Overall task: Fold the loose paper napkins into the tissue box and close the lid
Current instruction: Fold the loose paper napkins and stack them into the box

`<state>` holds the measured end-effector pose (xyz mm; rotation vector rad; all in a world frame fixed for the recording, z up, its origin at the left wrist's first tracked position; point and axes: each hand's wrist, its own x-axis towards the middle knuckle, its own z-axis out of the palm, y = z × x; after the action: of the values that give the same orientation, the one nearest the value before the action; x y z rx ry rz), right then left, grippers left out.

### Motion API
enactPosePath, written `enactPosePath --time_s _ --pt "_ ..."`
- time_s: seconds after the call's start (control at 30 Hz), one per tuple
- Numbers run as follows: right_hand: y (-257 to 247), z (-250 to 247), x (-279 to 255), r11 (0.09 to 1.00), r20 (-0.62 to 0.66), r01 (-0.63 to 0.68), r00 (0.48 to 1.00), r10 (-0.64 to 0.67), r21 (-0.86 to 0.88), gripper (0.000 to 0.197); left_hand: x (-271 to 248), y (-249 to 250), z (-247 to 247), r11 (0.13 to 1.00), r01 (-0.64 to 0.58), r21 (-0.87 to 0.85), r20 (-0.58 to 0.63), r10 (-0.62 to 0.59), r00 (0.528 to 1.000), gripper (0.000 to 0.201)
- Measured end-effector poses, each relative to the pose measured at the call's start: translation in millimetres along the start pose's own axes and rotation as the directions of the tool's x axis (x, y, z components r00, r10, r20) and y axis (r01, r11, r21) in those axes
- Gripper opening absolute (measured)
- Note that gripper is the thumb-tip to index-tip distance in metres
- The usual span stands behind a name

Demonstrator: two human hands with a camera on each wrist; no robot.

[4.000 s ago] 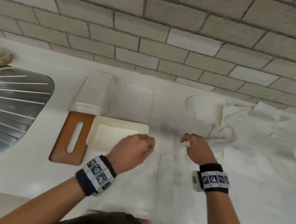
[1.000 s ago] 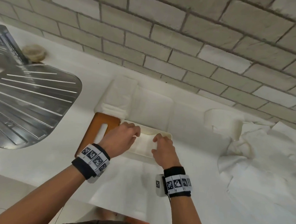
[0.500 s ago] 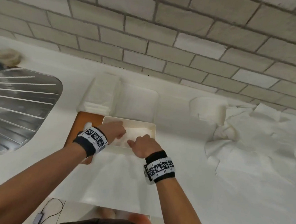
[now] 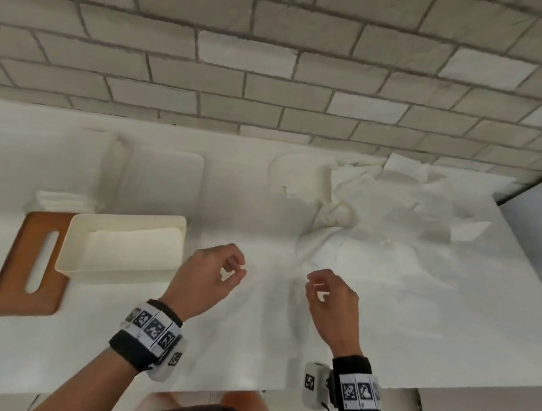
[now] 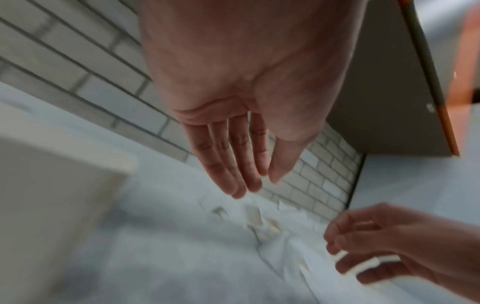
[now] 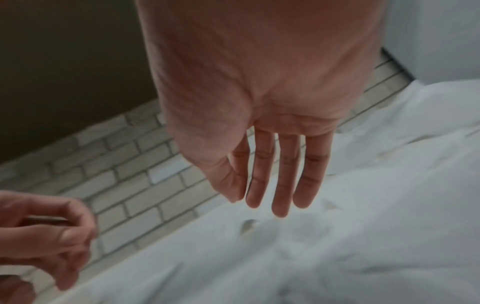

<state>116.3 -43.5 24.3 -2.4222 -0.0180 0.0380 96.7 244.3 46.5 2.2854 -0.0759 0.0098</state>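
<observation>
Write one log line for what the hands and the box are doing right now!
left hand: empty, above counter | right hand: empty, above counter | tissue box: open, folded napkins inside | lid: off, beside box | loose napkins: piled right

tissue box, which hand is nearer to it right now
Left. The left hand hovers just right of the tissue box, close to its near corner; the right hand is farther right, near the napkin pile.

both hands out of the tissue box (image 4: pixel 121 250), left hand (image 4: pixel 205 278) and right hand (image 4: pixel 333 302) now empty above the counter, folded napkin (image 4: pixel 131 244) left inside
</observation>
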Motion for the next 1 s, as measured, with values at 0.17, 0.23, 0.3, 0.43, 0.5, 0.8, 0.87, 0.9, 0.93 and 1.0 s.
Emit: enactPosePath --time_s 0.17,0.23,0.3,0.43,0.5,0.8,0.87,0.9,0.93,1.0 --pt "71 -45 45 0.988 -0.003 -0.076 0.997 0.076 -0.135 0.031 52 34 119 0.981 0.008 0.196 0.092 -0.027 0.995 0.054" --pt "84 -54 67 0.987 -0.035 -0.05 0.998 0.045 -0.155 0.034 73 48 156 0.978 0.061 0.197 0.1 -0.082 0.992 0.072" --pt "94 -61 85 0.988 -0.028 0.016 0.999 -0.02 -0.152 0.038 93 56 186 0.977 0.1 0.187 0.087 -0.117 0.989 0.071" --pt "108 -69 111 0.973 0.082 0.133 0.989 -0.12 -0.188 0.044 127 50 210 0.961 0.277 0.009 -0.055 -0.276 0.96 0.017" --pt "116 -73 122 0.961 0.116 0.148 0.985 -0.124 -0.233 0.044 136 44 206 0.91 0.402 -0.103 -0.134 -0.413 0.901 0.016" --pt "135 -72 179 0.825 0.388 0.3 0.915 -0.108 -0.479 0.059 127 49 198 0.781 0.579 0.234 -0.135 -0.564 0.815 0.079" --pt "135 -74 187 0.805 0.397 0.332 0.908 -0.132 -0.491 0.05 133 55 203 0.729 0.629 0.272 -0.127 -0.62 0.774 0.067" --pt "134 -77 188 0.817 0.402 0.334 0.905 -0.139 -0.469 0.044 137 58 202 0.734 0.636 0.237 -0.12 -0.628 0.769 0.054" --pt "135 -80 189 0.836 0.404 0.333 0.903 -0.148 -0.436 0.038 141 60 201 0.765 0.626 0.152 -0.123 -0.613 0.78 0.038" --pt "135 -88 186 0.88 0.408 0.331 0.895 -0.179 -0.342 0.025 146 55 195 0.832 0.537 -0.142 -0.146 -0.554 0.82 0.023"
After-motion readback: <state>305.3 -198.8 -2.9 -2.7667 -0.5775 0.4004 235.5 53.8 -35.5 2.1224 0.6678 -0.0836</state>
